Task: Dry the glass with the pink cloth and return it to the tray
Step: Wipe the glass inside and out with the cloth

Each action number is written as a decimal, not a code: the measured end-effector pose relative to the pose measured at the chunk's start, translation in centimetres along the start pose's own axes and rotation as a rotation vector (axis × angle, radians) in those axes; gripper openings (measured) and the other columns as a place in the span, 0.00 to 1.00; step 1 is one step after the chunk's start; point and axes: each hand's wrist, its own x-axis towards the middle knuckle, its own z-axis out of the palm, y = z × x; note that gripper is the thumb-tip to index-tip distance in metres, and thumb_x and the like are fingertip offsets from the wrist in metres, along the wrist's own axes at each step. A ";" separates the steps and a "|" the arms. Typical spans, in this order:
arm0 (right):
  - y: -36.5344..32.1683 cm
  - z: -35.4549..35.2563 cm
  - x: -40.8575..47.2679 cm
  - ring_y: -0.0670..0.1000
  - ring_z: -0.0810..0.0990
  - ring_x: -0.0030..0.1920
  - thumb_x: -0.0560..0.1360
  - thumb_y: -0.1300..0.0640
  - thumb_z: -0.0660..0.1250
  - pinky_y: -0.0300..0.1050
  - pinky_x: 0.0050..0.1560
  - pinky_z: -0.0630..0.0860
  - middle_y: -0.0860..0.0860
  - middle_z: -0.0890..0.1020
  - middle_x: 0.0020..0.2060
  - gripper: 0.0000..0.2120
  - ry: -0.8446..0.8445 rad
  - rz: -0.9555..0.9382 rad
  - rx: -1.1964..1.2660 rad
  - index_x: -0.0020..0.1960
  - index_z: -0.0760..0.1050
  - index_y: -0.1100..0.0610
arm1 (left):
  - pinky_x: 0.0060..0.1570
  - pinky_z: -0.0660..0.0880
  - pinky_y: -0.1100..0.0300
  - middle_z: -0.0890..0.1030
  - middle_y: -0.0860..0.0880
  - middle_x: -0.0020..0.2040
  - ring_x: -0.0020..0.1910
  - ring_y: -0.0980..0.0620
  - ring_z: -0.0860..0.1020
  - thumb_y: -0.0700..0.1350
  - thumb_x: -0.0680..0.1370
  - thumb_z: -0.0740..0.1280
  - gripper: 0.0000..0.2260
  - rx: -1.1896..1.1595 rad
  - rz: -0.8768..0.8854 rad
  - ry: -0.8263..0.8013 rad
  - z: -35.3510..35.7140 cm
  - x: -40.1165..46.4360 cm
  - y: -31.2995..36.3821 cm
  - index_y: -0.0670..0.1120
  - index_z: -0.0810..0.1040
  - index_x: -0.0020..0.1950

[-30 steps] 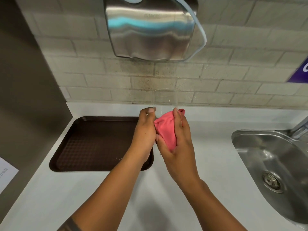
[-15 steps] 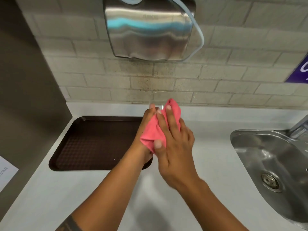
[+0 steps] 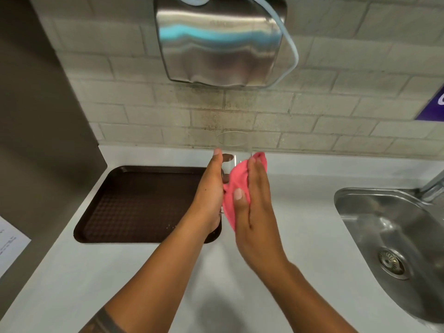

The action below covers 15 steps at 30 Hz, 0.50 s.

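Fingers (image 3: 217,156) of my left hand (image 3: 210,188) wrapped the clear glass (image 3: 234,150) above the worktop (image 3: 300,188) beside the tray (image 3: 144,203), right hand (image 3: 254,200) pressing pink cloth (image 3: 236,186) against it; felt light, slick, breakable, best gripped low around the wall.

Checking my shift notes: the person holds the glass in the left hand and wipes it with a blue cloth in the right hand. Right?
Not quite: the cloth is pink, not blue, as the head view shows. The left hand does hold the glass, and the right hand wipes it.
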 end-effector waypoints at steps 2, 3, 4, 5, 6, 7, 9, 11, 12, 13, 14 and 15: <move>0.2 0.8 -1.9 0.38 0.42 0.84 0.88 0.48 0.49 0.45 0.84 0.52 0.40 0.41 0.86 0.28 -0.011 -0.074 -0.093 0.86 0.43 0.45 | 0.65 0.81 0.42 0.88 0.39 0.57 0.57 0.42 0.88 0.67 0.84 0.59 0.24 -0.043 0.002 0.021 0.2 0.0 0.2 0.51 0.82 0.62; 0.3 0.9 -2.4 0.42 0.42 0.85 0.88 0.48 0.49 0.56 0.84 0.53 0.42 0.41 0.86 0.28 -0.005 -0.104 -0.142 0.86 0.44 0.47 | 0.60 0.83 0.45 0.87 0.41 0.55 0.54 0.44 0.88 0.67 0.84 0.59 0.23 -0.026 0.010 0.020 0.1 0.2 0.2 0.51 0.83 0.61; 0.3 0.9 -2.5 0.45 0.42 0.86 0.88 0.49 0.48 0.63 0.83 0.53 0.44 0.43 0.86 0.28 0.005 -0.125 -0.175 0.86 0.46 0.49 | 0.55 0.84 0.49 0.87 0.43 0.52 0.50 0.47 0.89 0.67 0.84 0.58 0.23 0.003 0.020 0.019 0.0 0.4 0.2 0.51 0.83 0.60; 0.2 0.8 -2.0 0.46 0.42 0.86 0.87 0.49 0.49 0.65 0.83 0.53 0.45 0.44 0.87 0.28 0.015 -0.143 -0.194 0.86 0.48 0.50 | 0.53 0.84 0.52 0.88 0.45 0.50 0.49 0.49 0.89 0.67 0.84 0.58 0.24 0.001 0.013 -0.013 -0.1 0.5 0.0 0.52 0.85 0.59; -0.1 0.4 -1.2 0.46 0.43 0.86 0.87 0.50 0.49 0.64 0.83 0.52 0.46 0.46 0.87 0.28 0.023 -0.168 -0.214 0.86 0.50 0.51 | 0.55 0.84 0.54 0.90 0.46 0.50 0.50 0.51 0.90 0.67 0.85 0.57 0.25 -0.012 0.006 -0.057 -0.1 0.6 -0.3 0.52 0.87 0.58; -0.5 0.1 0.0 0.47 0.44 0.86 0.87 0.51 0.50 0.63 0.83 0.51 0.47 0.48 0.87 0.27 0.031 -0.197 -0.240 0.86 0.52 0.52 | 0.61 0.82 0.55 0.91 0.48 0.54 0.56 0.52 0.89 0.66 0.85 0.56 0.25 -0.008 0.020 -0.085 0.1 0.4 -0.4 0.54 0.88 0.60; -1.2 -0.9 2.7 0.48 0.46 0.86 0.87 0.54 0.51 0.60 0.84 0.50 0.49 0.49 0.87 0.28 0.055 -0.223 -0.279 0.86 0.52 0.53 | 0.72 0.75 0.53 0.87 0.52 0.67 0.69 0.55 0.83 0.65 0.86 0.54 0.24 0.018 0.062 -0.143 0.7 0.0 -0.6 0.59 0.83 0.71; -1.8 -1.9 5.3 0.47 0.46 0.86 0.88 0.53 0.52 0.54 0.84 0.52 0.48 0.47 0.87 0.29 0.083 -0.169 -0.213 0.86 0.49 0.52 | 0.72 0.77 0.49 0.86 0.56 0.68 0.70 0.57 0.82 0.65 0.86 0.52 0.21 0.086 0.141 -0.147 1.2 -0.3 -0.6 0.66 0.81 0.71; -2.0 -2.4 6.3 0.46 0.48 0.86 0.88 0.52 0.52 0.50 0.84 0.55 0.47 0.47 0.87 0.29 0.086 -0.118 -0.132 0.87 0.48 0.51 | 0.70 0.79 0.43 0.88 0.54 0.65 0.67 0.53 0.85 0.65 0.86 0.53 0.21 0.089 0.143 -0.124 1.4 -0.3 -0.6 0.65 0.84 0.67; -2.0 -2.8 6.9 0.47 0.52 0.85 0.89 0.50 0.52 0.48 0.82 0.59 0.46 0.49 0.86 0.29 0.080 -0.062 -0.038 0.87 0.47 0.49 | 0.68 0.80 0.38 0.89 0.48 0.62 0.64 0.46 0.87 0.66 0.85 0.54 0.22 0.093 0.133 -0.095 1.5 -0.4 -0.5 0.62 0.86 0.62; -1.9 -3.1 7.0 0.49 0.58 0.84 0.88 0.47 0.52 0.49 0.80 0.65 0.46 0.52 0.86 0.29 0.068 -0.002 0.048 0.86 0.46 0.46 | 0.64 0.82 0.35 0.89 0.43 0.59 0.61 0.41 0.88 0.68 0.84 0.55 0.24 0.094 0.119 -0.069 1.4 -0.2 -0.6 0.59 0.88 0.58; -1.7 -3.1 6.9 0.51 0.64 0.81 0.88 0.44 0.52 0.51 0.77 0.70 0.47 0.56 0.85 0.29 0.057 0.057 0.111 0.86 0.45 0.43 | 0.59 0.84 0.38 0.90 0.40 0.57 0.57 0.39 0.89 0.69 0.83 0.55 0.26 0.103 0.107 -0.054 1.3 -0.1 -0.5 0.58 0.89 0.56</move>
